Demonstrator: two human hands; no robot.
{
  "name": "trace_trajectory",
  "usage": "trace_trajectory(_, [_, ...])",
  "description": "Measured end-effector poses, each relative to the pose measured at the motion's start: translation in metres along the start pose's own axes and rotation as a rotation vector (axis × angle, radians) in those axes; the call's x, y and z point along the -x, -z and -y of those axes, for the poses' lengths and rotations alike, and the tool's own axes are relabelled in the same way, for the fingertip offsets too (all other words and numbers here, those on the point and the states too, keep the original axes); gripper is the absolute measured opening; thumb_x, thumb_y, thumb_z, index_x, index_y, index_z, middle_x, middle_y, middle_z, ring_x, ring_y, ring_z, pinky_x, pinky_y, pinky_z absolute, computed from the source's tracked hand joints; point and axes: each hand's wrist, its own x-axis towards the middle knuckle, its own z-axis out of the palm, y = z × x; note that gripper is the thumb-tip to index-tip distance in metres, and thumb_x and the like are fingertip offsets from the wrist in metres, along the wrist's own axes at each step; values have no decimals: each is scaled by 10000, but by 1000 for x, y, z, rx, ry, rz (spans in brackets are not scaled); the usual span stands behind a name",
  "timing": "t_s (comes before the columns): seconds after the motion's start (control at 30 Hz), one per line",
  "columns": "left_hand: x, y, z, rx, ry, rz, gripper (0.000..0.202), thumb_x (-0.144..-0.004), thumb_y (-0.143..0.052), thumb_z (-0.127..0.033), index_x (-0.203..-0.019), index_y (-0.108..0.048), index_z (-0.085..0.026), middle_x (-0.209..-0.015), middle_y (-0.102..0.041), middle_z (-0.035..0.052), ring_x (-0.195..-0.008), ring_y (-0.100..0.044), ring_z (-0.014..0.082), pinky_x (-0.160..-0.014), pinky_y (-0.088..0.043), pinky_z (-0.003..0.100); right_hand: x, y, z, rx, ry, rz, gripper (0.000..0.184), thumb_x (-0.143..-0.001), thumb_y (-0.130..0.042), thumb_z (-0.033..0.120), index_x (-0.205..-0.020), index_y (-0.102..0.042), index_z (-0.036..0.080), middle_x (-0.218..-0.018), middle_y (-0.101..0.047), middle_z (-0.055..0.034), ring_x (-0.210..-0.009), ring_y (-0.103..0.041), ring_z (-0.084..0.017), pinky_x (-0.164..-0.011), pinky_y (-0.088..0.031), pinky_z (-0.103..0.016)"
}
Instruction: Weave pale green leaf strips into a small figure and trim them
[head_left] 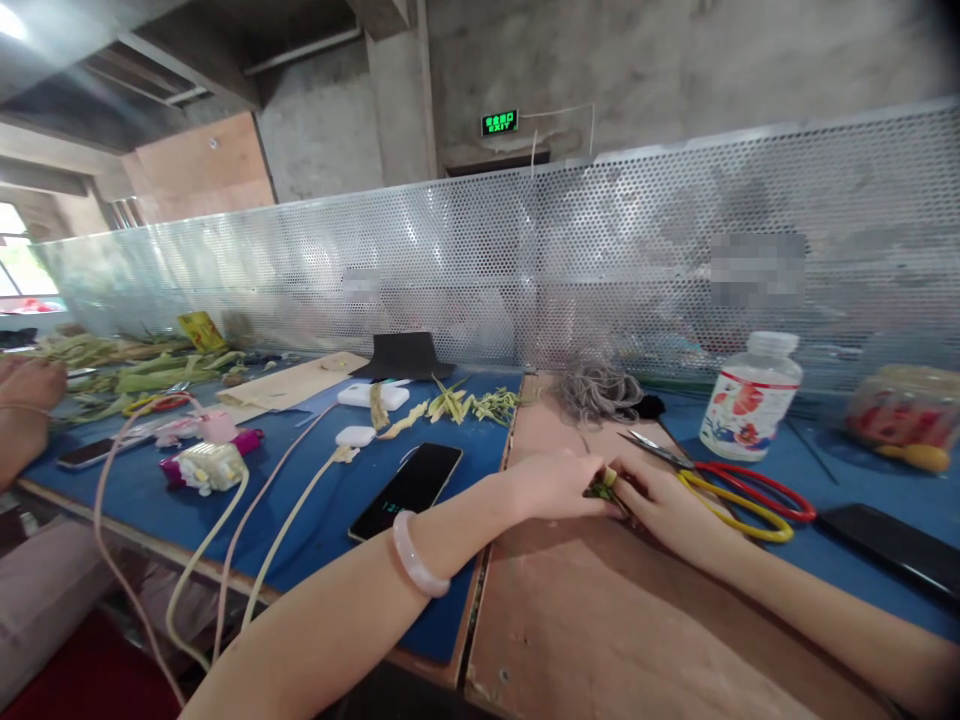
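Over the brown board, my left hand (559, 484) and my right hand (651, 490) meet with closed fingers. Between them they pinch a small green, leaf-like piece (604, 484) with a pale yellowish strip, mostly covered by the fingers. A pale bracelet (417, 556) circles my left forearm. Just beyond my right hand lie scissors (731, 490) with one red and one yellow handle loop, blades pointing left. A tangle of grey cord (600, 390) rests behind my hands.
A phone (409, 490) lies left of the brown board (555, 620). A clear bottle (751, 400), a jar with red contents (904, 415) and a black phone (892, 545) are right. Green plant strips (450, 402), cables and another person's hand (30, 395) are left. A perforated metal screen (450, 270) stands behind.
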Motion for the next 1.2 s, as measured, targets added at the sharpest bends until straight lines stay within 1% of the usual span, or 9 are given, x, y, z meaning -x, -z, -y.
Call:
trace_trajectory(0.17, [0, 0, -1, 4, 1, -2, 490, -757, -412, -607, -939, -509, -162, -873, -636, 92, -750, -600, 230, -524, -356, 269, 0, 1, 1, 14, -1, 1, 221, -859, -328, 319, -773, -496, 206, -662, -593, 7, -581, -539, -139, -534, -377, -238])
trace_trajectory(0.37, [1, 3, -3, 3, 39, 19, 500, -752, -411, -617, -962, -508, -174, -892, -632, 97, -769, -598, 229, -562, -382, 274, 1, 0, 2, 66, -1, -23, 212, -850, -320, 299, -753, -485, 207, -642, -590, 8, -571, -544, -139, -518, -368, -232])
trace_trajectory(0.53, [1, 2, -4, -12, 4, 1, 515, -756, -409, -609, -1001, -502, -166, -897, -633, 105, -781, -601, 244, -560, -393, 284, 3, 0, 7, 167, 21, -55, 186, -823, -334, 258, -723, -481, 205, -655, -592, 0, -583, -541, -143, -532, -365, -235])
trace_trajectory(0.63, [2, 2, -5, -21, 8, 3, 518, -765, -403, -601, -1018, -503, -160, -905, -634, 114, -790, -603, 253, -566, -397, 290, 3, 1, 7, 159, 9, -37, 166, -817, -340, 251, -744, -483, 210, -670, -594, 3, -592, -540, -146, -542, -363, -241])
trace_trajectory(0.83, [3, 4, -7, -7, 25, 18, 535, -765, -421, -590, -1056, -496, -148, -933, -633, 128, -815, -605, 258, -582, -402, 293, 3, 3, 7, 119, 33, -21, 185, -822, -330, 255, -746, -493, 209, -670, -589, 1, -593, -527, -145, -549, -368, -247])
trace_trajectory(1.0, [3, 5, -8, -15, 13, 10, 539, -765, -423, -588, -1063, -495, -144, -939, -632, 129, -817, -605, 263, -580, -401, 297, 2, 1, 5, 80, 9, -2, 189, -829, -331, 277, -783, -502, 211, -681, -599, 0, -591, -536, -148, -549, -376, -251])
trace_trajectory(1.2, [3, 4, -6, -21, -13, 4, 540, -775, -404, -584, -1073, -484, -141, -952, -632, 133, -821, -605, 270, -577, -397, 302, 2, 1, 5, 126, 1, -11, 198, -833, -322, 295, -777, -492, 209, -689, -593, -7, -614, -541, -157, -562, -380, -261])
